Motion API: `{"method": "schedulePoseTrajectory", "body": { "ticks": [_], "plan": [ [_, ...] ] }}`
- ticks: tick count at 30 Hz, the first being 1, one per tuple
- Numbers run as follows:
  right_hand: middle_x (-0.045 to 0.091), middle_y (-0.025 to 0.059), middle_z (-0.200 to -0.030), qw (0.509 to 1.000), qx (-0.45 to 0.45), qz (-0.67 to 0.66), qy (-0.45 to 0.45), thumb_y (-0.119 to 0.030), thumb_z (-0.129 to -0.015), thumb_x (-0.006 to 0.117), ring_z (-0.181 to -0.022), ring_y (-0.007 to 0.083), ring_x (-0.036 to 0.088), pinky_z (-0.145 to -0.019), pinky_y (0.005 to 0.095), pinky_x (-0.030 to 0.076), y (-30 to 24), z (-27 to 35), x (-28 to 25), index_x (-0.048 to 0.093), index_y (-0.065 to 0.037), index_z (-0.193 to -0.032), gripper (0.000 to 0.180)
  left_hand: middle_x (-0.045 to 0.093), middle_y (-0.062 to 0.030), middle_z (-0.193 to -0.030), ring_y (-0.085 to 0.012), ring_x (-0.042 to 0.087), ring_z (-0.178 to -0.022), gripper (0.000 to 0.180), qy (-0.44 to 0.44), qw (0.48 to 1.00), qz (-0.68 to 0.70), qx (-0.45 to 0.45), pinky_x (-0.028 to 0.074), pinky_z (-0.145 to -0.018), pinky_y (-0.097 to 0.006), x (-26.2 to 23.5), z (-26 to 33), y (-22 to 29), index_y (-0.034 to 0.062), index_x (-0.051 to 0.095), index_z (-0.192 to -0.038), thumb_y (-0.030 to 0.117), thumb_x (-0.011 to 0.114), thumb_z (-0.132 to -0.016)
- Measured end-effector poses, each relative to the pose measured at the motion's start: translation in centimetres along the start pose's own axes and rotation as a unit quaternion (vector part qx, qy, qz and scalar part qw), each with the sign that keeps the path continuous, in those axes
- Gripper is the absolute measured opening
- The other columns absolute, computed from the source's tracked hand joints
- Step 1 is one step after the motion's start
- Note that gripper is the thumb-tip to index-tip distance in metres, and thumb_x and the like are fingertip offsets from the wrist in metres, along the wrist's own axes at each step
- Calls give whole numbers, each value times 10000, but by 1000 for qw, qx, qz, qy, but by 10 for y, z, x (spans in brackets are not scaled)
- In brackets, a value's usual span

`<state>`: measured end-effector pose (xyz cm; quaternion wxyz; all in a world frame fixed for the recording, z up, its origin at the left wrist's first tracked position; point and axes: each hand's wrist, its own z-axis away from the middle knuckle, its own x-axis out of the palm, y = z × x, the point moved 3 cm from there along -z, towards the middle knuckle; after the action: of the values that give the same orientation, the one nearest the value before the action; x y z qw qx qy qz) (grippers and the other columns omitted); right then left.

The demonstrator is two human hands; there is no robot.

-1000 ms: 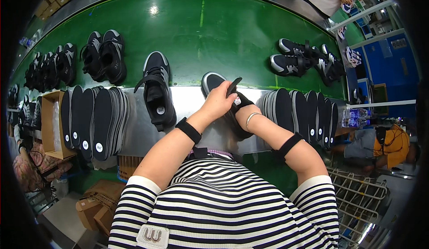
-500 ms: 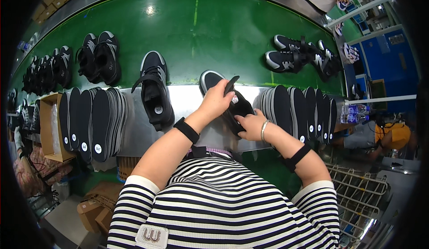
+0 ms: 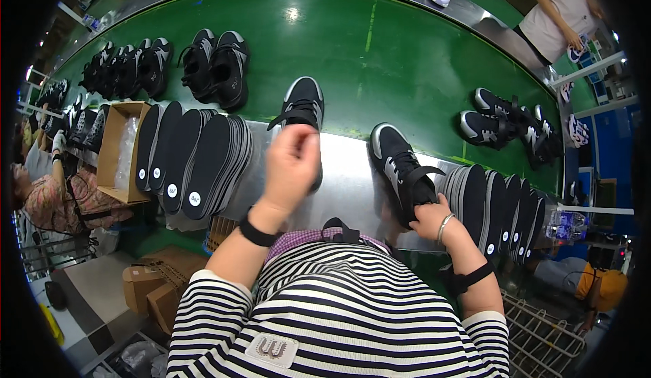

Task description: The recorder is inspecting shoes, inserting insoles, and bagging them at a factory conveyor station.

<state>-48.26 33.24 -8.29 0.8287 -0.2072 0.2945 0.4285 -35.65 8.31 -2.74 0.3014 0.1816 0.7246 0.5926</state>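
My right hand (image 3: 432, 220) grips the heel of a black sneaker (image 3: 397, 162) with a silver toe, its fingers at the shoe's opening. That sneaker stands on the metal edge strip, its toe pointing away, its strap sticking out to the right. My left hand (image 3: 293, 169) is raised with bent fingers over the rear of a matching black sneaker (image 3: 303, 100). Motion smears the fingertips, so whether they hold anything is unclear. The hand hides much of that shoe's back half.
Stacked black insoles with white round stickers stand at left (image 3: 217, 157) and right (image 3: 471, 195). Black sneakers (image 3: 227, 69) line the green table (image 3: 332, 46); more (image 3: 502, 117) lie at right. A cardboard box (image 3: 112, 154) sits at left. Other people (image 3: 556, 18) work nearby.
My left hand has let go of the right-hand sneaker's strap and moved left to the other sneaker. My right hand stays at its shoe's heel. The view has shifted, moving the scene rightward.
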Motion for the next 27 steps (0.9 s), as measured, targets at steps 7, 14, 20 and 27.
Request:
{"method": "schedulePoseTrajectory", "body": {
  "ticks": [7,14,20,27],
  "plan": [
    [622,136,-861,998,29,-34,34,-303,-792,475,-841,283,589,-945,522,211,-8,-12,-11,590,-29,-887,312,375,-111,-1001,-145,462,-803,654,-112,960,51,-251,430,-684,-253,-15,27,-90,8,258,-1168,87,653,-653],
    [547,57,-645,912,-99,36,396,-260,-729,587,-668,213,542,-739,381,365,-76,28,-61,576,-72,-867,234,374,-194,-1082,-317,384,-1012,691,-67,977,-204,-7,356,-846,-397,34,47,-51,17,321,-1154,166,697,-594],
    [502,56,-697,905,-199,-38,374,-201,-677,606,-648,207,527,-567,328,396,-88,-4,-33,561,-90,-909,261,542,-136,-841,-320,482,-856,226,-55,977,-192,74,401,-756,-363,42,5,-53,16,587,-880,154,619,-704],
    [516,39,-747,842,-304,22,444,-143,-632,526,-653,156,505,-585,262,390,-77,12,-1,566,-43,-886,276,567,-112,-853,-292,504,-816,180,-83,987,-71,115,410,-730,-342,36,27,-12,18,597,-855,75,622,-685]
  ]
}}
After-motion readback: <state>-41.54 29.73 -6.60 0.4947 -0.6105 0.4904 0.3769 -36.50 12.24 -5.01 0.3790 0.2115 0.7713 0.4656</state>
